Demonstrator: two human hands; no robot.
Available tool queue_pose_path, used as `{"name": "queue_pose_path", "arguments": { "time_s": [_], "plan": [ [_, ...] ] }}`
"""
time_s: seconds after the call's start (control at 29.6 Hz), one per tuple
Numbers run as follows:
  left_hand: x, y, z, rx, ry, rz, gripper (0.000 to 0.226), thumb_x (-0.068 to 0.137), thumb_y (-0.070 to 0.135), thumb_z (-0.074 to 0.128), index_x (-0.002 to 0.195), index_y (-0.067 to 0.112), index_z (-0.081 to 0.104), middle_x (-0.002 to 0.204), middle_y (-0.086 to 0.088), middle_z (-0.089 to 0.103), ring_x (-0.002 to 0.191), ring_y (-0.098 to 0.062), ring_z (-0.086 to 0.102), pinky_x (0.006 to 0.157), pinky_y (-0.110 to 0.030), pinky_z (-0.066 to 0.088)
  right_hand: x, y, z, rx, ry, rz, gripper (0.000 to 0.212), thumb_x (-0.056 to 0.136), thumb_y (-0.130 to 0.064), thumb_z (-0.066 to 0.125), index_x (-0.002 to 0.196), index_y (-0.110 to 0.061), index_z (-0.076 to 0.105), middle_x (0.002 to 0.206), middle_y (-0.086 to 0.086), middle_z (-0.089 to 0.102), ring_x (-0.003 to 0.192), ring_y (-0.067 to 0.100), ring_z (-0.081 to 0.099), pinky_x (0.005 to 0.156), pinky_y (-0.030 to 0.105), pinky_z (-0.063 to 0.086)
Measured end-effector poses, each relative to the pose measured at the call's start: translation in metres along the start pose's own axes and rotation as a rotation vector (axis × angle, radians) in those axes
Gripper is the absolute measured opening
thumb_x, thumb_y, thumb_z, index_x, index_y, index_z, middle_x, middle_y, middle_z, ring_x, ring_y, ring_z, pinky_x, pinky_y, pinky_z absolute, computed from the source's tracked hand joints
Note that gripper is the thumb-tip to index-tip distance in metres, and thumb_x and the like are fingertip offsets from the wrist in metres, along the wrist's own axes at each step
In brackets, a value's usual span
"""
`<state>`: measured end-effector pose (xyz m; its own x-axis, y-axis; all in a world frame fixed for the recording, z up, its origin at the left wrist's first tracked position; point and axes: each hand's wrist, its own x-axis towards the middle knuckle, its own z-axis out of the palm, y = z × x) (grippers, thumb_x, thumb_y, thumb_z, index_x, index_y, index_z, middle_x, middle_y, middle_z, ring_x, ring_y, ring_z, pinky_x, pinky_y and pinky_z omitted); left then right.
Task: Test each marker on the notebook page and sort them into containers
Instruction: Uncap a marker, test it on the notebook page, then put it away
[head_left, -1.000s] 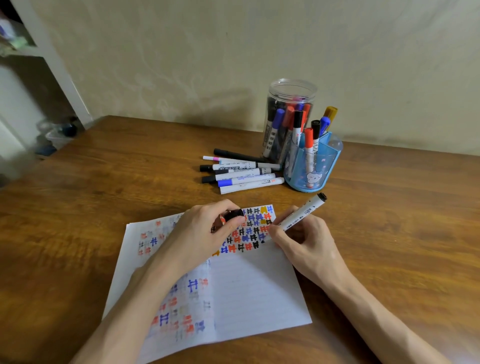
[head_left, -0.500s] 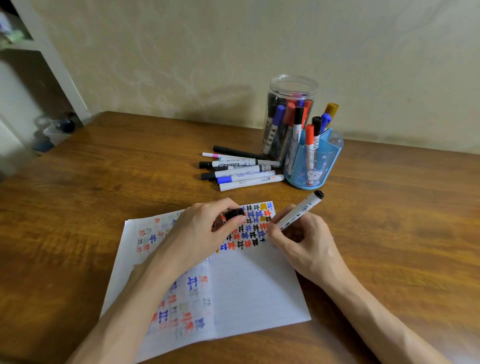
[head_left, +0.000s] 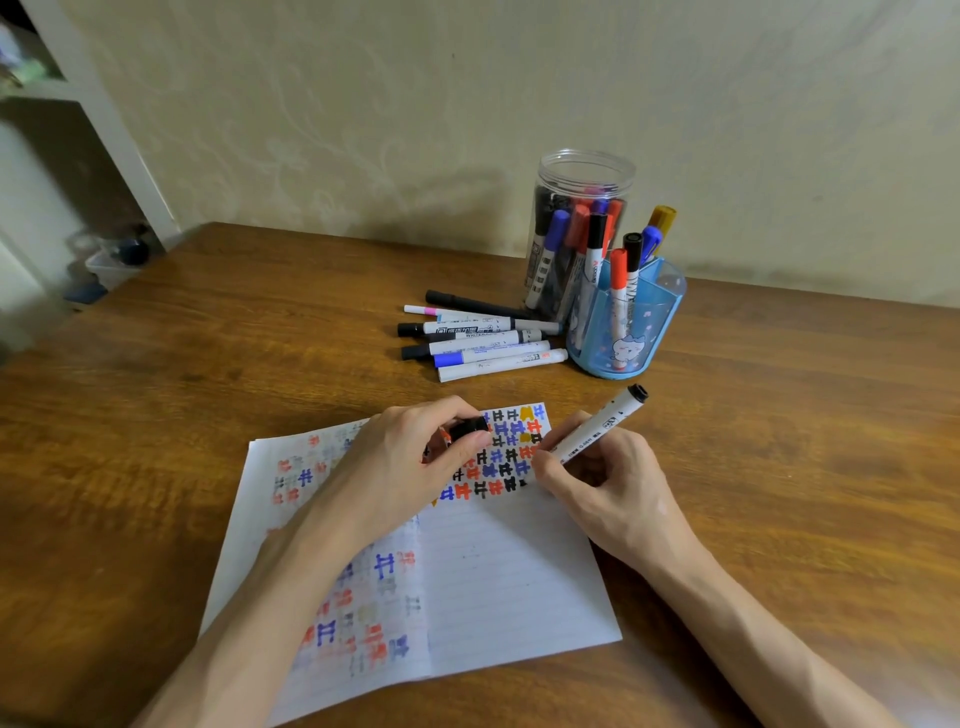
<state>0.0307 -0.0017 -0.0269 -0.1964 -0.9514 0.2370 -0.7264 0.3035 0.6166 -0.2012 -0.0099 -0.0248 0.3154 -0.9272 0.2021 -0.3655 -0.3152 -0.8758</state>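
**Testing a black marker over the notebook**

Standing by the table, I see the person's right hand curled round a white marker. It is gripped low on the barrel, with the black butt end tilted up and away towards the blue holder. The writing end points down at the top right corner of the open notebook, where rows of black, blue, red and yellow marks crowd together. The fingers hide the tip, so I cannot tell if it touches the paper.

The left hand rests on the page just beside it, pinching a small black cap between thumb and fingers. The left-hand page shows fainter coloured marks, and the lower half of the right-hand page is blank lined paper.

Farther back, a clear jar stands against the wall, packed with upright markers. The blue holder sits just in front of it to the right, with several more markers standing in it. To their left a row of loose markers lies flat on the wood, well apart from the notebook.
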Motion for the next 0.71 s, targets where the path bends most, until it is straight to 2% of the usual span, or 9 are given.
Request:
{"name": "queue_pose_path", "arguments": {
  "time_s": [0.07,0.17,0.24,0.34,0.51,0.71],
  "plan": [
    [0.0002,-0.0002,-0.0005,0.000,0.000,-0.001,0.032,0.097,0.054,0.054,0.117,0.032,0.067,0.102,0.020,0.072,0.093,0.004,0.068,0.072,-0.027,0.059,-0.0001,-0.0008,0.0002,-0.011,-0.001,-0.010,0.011,0.093,-0.016,0.073,0.083,-0.017,0.068,0.076,-0.014,0.071,0.066,0.006,0.068,0.056,0.015,0.048],
    [0.0000,0.0008,-0.0003,-0.006,-0.001,-0.003,0.033,0.097,0.055,0.054,0.117,0.031,0.067,0.103,0.020,0.072,0.093,0.004,0.068,0.072,-0.026,0.060,-0.0004,0.0004,-0.0001,-0.043,0.036,-0.022,0.013,0.093,-0.020,0.074,0.083,-0.019,0.065,0.084,-0.011,0.074,0.075,0.013,0.072,0.056,0.024,0.055],
    [-0.0008,0.0008,0.0010,-0.007,-0.005,-0.005,0.033,0.097,0.055,0.054,0.117,0.032,0.067,0.103,0.020,0.071,0.093,0.004,0.068,0.072,-0.026,0.060,-0.0004,0.0028,-0.0009,-0.047,0.047,-0.017,0.014,0.094,-0.019,0.073,0.082,-0.019,0.065,0.082,-0.010,0.073,0.074,0.015,0.072,0.056,0.028,0.056],
    [-0.0022,-0.0004,0.0016,-0.002,-0.008,-0.014,0.032,0.097,0.055,0.053,0.117,0.033,0.066,0.102,0.020,0.071,0.093,0.003,0.068,0.071,-0.026,0.060,0.0000,0.0034,-0.0004,-0.001,0.047,-0.011,0.014,0.095,-0.012,0.071,0.082,-0.014,0.067,0.076,-0.012,0.071,0.065,0.008,0.067,0.056,0.018,0.049],
    [-0.0009,-0.0001,-0.0008,0.005,-0.005,-0.017,0.030,0.098,0.054,0.054,0.117,0.034,0.066,0.102,0.021,0.071,0.093,0.004,0.068,0.072,-0.026,0.060,0.0015,0.0009,0.0011,0.021,0.037,-0.007,0.011,0.096,-0.016,0.073,0.086,-0.015,0.069,0.083,-0.008,0.075,0.074,0.014,0.074,0.060,0.022,0.055],
    [-0.0004,0.0016,0.0000,0.007,-0.002,-0.017,0.030,0.098,0.054,0.054,0.116,0.034,0.066,0.101,0.021,0.071,0.092,0.005,0.068,0.071,-0.026,0.060,0.0009,-0.0005,-0.0003,0.002,-0.008,0.009,0.011,0.094,-0.017,0.072,0.083,-0.018,0.070,0.077,-0.015,0.073,0.068,0.006,0.070,0.058,0.015,0.050]
  ]
}}
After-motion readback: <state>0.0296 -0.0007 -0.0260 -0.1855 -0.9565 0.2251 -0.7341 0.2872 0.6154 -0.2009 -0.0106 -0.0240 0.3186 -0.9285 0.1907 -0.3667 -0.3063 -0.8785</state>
